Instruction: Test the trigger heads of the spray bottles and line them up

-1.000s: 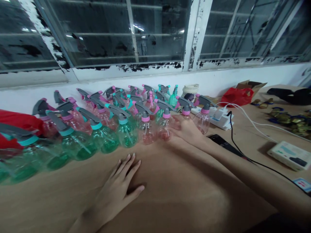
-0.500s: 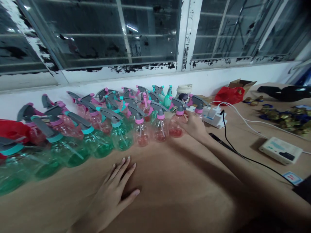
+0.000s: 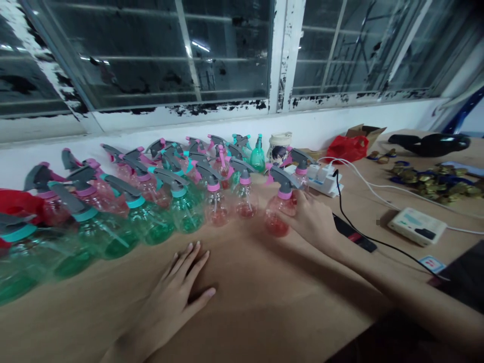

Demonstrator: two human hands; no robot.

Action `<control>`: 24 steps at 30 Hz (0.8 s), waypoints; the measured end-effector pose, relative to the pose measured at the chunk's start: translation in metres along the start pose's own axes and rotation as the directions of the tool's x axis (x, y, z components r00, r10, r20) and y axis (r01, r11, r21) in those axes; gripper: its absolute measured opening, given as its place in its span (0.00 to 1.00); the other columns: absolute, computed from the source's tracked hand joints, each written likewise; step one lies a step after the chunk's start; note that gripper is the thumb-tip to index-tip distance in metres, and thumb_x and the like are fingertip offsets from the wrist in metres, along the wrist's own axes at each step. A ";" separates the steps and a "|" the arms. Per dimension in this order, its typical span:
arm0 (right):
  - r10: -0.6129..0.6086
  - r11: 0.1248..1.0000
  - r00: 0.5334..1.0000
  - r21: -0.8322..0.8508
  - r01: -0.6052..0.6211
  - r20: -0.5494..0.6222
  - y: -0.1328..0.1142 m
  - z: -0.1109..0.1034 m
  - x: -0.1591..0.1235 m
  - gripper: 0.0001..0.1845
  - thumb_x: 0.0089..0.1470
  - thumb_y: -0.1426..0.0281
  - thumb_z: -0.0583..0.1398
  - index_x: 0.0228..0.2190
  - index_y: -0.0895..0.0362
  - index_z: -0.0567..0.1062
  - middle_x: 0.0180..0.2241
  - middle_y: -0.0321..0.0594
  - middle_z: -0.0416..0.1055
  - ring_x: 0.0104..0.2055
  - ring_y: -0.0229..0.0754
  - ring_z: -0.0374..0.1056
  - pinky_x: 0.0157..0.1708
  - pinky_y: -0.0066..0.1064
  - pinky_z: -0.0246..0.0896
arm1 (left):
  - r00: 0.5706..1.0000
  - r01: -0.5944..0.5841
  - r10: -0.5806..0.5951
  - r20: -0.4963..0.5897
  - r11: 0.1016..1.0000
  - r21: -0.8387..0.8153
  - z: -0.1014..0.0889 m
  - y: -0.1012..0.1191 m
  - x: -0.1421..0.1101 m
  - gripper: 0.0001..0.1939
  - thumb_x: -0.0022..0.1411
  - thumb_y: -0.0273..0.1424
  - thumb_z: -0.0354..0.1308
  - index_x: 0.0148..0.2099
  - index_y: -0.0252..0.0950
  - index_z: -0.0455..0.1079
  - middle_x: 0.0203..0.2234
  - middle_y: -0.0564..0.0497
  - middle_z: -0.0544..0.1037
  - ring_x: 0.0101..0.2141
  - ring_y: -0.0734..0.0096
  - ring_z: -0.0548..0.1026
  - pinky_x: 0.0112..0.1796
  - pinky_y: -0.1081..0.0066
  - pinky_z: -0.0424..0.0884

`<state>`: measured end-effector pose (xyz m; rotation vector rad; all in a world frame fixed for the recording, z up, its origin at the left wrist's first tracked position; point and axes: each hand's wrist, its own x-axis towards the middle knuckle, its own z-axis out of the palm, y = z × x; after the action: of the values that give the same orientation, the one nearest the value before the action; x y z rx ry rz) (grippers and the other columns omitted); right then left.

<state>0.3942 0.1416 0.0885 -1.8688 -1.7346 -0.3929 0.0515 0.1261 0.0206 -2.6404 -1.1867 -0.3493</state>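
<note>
My right hand (image 3: 313,222) is wrapped round the body of a pink spray bottle (image 3: 276,214), upright with a grey and pink trigger head and some reddish liquid low inside. Flat on the table lies my left hand (image 3: 177,287), fingers spread, holding nothing. Beyond it stands a front row of bottles: a green spray bottle (image 3: 186,214) and two pink ones, the nearer pink spray bottle (image 3: 246,201) just left of the held one. Several more pink and green bottles crowd behind. Another pink-collared bottle (image 3: 301,171) stands behind my right hand, partly hidden by it.
On the right are a white power strip (image 3: 325,181), a dark phone (image 3: 353,233), a white box-shaped device (image 3: 418,227) and loose cables. Farther back lie a red plastic bag (image 3: 348,147) and a pile of gold-coloured pieces (image 3: 434,179). A cup (image 3: 280,148) stands near the wall.
My right hand has taken hold of a pink spray bottle and drawn it toward me, out from the row. My left hand has stayed flat on the table. The view has turned slightly right.
</note>
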 end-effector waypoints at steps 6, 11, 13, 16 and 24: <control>-0.138 0.983 0.990 0.124 0.132 0.039 -0.016 -0.029 -0.037 0.33 0.47 0.41 0.55 0.38 0.57 0.70 0.35 0.53 0.74 0.39 0.60 0.71 0.33 0.47 0.67 | 1.000 0.018 -0.018 0.019 1.000 0.000 -0.005 0.002 0.004 0.34 0.62 0.52 0.49 0.64 0.40 0.54 0.64 0.44 0.55 0.61 0.54 0.56 0.58 0.52 0.55; -0.170 0.898 0.979 0.427 0.107 0.111 -0.015 -0.045 -0.042 0.32 0.43 0.46 0.62 0.44 0.52 0.69 0.40 0.47 0.72 0.43 0.56 0.69 0.42 0.49 0.66 | 0.998 0.022 -0.022 0.051 1.000 -0.003 -0.008 0.004 0.004 0.34 0.63 0.53 0.47 0.64 0.39 0.55 0.64 0.44 0.55 0.62 0.54 0.55 0.58 0.53 0.55; -0.200 0.803 0.969 0.591 0.075 0.148 -0.012 -0.047 -0.038 0.37 0.41 0.49 0.65 0.50 0.51 0.64 0.45 0.46 0.70 0.46 0.54 0.68 0.45 0.48 0.66 | 0.998 0.028 -0.028 0.057 1.000 -0.003 -0.008 0.005 0.004 0.34 0.63 0.53 0.47 0.64 0.38 0.55 0.63 0.44 0.55 0.62 0.54 0.55 0.58 0.52 0.55; -0.245 0.660 0.938 0.751 -0.025 0.247 -0.010 -0.045 -0.029 0.38 0.44 0.53 0.65 0.54 0.48 0.61 0.47 0.42 0.70 0.45 0.50 0.69 0.42 0.42 0.68 | 0.998 0.034 -0.034 0.059 0.999 -0.004 -0.009 0.006 0.004 0.35 0.63 0.53 0.47 0.64 0.39 0.55 0.63 0.44 0.55 0.61 0.53 0.55 0.58 0.52 0.55; -0.165 0.618 0.973 0.786 -0.028 0.164 -0.025 -0.024 -0.015 0.15 0.49 0.60 0.62 0.39 0.51 0.73 0.32 0.37 0.73 0.33 0.46 0.70 0.33 0.38 0.67 | 0.989 0.059 -0.059 0.134 0.998 -0.001 -0.013 0.008 0.006 0.36 0.63 0.54 0.45 0.65 0.36 0.54 0.63 0.42 0.55 0.62 0.51 0.54 0.57 0.51 0.56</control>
<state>0.3717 0.1156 0.1043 -1.2038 -1.7076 0.5309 0.0599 0.1213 0.0335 -2.6738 -1.3080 -0.1873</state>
